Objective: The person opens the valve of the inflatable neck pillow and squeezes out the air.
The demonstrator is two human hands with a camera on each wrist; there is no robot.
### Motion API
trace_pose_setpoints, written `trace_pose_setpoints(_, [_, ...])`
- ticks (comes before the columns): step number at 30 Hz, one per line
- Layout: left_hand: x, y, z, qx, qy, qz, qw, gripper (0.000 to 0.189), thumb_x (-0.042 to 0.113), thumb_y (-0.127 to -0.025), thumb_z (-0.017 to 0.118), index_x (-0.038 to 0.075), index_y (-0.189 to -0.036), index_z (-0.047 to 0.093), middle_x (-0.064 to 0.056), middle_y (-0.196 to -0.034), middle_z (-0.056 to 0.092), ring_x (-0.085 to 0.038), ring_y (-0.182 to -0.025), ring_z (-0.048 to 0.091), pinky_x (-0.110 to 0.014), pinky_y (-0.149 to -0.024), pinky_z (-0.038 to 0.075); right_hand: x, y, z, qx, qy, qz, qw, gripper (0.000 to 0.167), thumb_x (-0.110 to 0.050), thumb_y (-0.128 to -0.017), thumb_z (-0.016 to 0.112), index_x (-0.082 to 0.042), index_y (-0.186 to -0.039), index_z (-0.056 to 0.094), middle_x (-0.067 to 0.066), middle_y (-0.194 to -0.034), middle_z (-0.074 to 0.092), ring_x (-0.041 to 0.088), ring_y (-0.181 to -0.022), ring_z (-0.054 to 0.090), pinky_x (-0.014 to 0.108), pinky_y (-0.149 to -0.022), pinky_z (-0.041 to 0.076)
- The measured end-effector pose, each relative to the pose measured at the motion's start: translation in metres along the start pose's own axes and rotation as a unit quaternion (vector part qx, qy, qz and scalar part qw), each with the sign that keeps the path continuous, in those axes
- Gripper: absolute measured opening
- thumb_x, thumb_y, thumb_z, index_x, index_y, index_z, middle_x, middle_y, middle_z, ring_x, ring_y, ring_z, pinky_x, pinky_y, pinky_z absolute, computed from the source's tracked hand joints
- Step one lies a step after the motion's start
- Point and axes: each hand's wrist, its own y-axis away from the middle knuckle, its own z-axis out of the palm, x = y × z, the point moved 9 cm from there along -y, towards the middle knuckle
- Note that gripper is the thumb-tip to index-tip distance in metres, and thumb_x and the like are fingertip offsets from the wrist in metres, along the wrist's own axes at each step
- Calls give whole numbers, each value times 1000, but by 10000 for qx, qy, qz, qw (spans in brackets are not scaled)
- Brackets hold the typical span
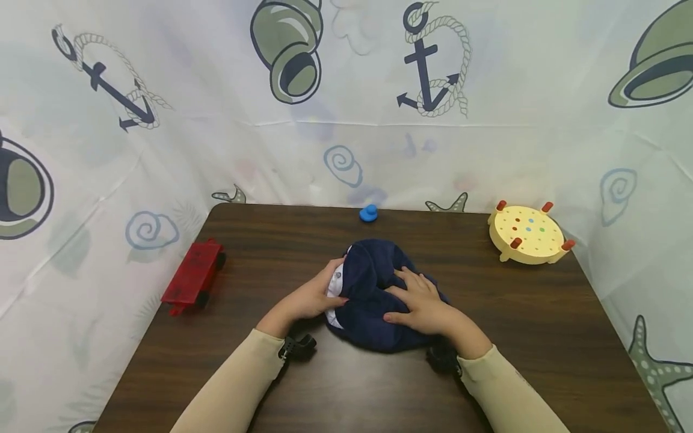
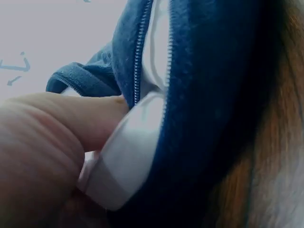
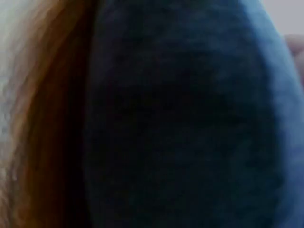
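Observation:
A navy blue plush cushion (image 1: 373,300), soft and bulging, lies on the table in front of me. An open zip (image 2: 137,61) runs along its left end, with white material (image 2: 128,152) showing between the rows of teeth. My left hand (image 1: 311,294) grips that end, its thumb over the white part and the other fingers partly hidden behind the cushion. Fingers spread, my right hand (image 1: 425,304) rests on top of the cushion's right side. Dark, blurred cloth fills most of the right wrist view.
On the brown table (image 1: 260,240), a red toy cart (image 1: 194,276) with dark wheels stands at the left. A small blue knobbed piece (image 1: 369,213) sits at the back edge. At the back right is a round yellow pegboard (image 1: 527,234) with red pegs. Printed cloth hangs behind.

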Motion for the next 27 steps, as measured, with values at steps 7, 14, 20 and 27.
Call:
trace_pose_setpoints(7, [-6, 5, -6, 34, 211, -176, 9996, 89, 25, -91, 91, 34, -163, 39, -4, -156, 55, -26, -140, 55, -52, -120, 42, 0, -1, -7, -44, -714, -231, 9972, 95, -54, -82, 93, -21, -157, 46, 21, -178, 21, 46, -168, 13, 80, -124, 11])
trace_pose_setpoints(14, [-2, 8, -1, -253, 132, -87, 9996, 124, 38, -79, 100, 39, -173, 19, 0, -176, 32, -28, -161, 35, -59, -129, 31, 11, 5, -8, -95, -894, 238, 9957, 144, -53, -76, 98, -20, -177, 2, 17, -183, 15, 46, -167, 16, 77, -123, 16])
trace_pose_setpoints(20, [4, 6, -5, 46, -245, 23, 9997, 107, 35, -78, 101, 40, -165, 40, 5, -164, 49, -26, -149, 46, -57, -124, 38, 8, 6, -14, 46, -961, 78, 9953, 99, -45, -86, 93, -21, -167, 40, 10, -169, 46, 40, -157, 37, 72, -118, 23])
trace_pose_setpoints(27, [11, 2, -15, 336, -69, 230, 9991, 63, 26, -79, 101, 28, -133, 67, 4, -123, 71, -18, -110, 66, -40, -100, 53, -4, 1, -27, 526, -695, -241, 9959, 47, -35, -92, 88, -29, -127, 58, -10, -119, 64, 17, -113, 53, 49, -97, 28])
